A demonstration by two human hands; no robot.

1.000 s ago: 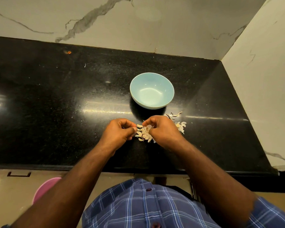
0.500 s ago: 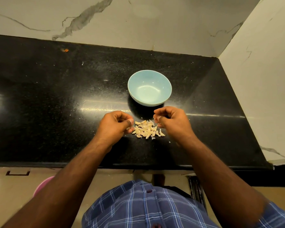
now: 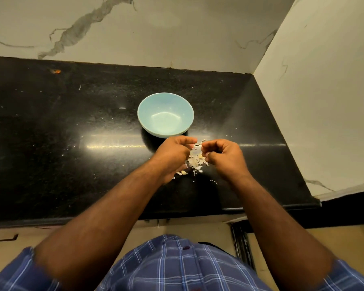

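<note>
Left hand: raised just above counter, fingers curled tight, thumb and forefinger pinching left end of peel.
Peel: thin, pale, curved strip, spanning gap between both hands, in front of bowl's near rim, above pile.
Right hand: level with left and close beside it, fingers curled, fingertips pinching right end of same strip. Anything further inside either fist hidden, impossible to tell.
Pile: pale garlic cloves and skins, heaped on counter beneath and between hands, partly covered by left hand.

Remainder, left to right:
Orange speck: far left rear of counter, near wall.
Counter: black, glossy, flecked with small white crumbs.
Bowl: light blue, round, upright, just behind hands, apart from pile.
Scrap: single curled white sliver, on near side of pile, slightly to right.
Wall: pale marble with grey veins, behind counter and along right side.
Shirt: blue plaid, at bottom edge of view.
</note>
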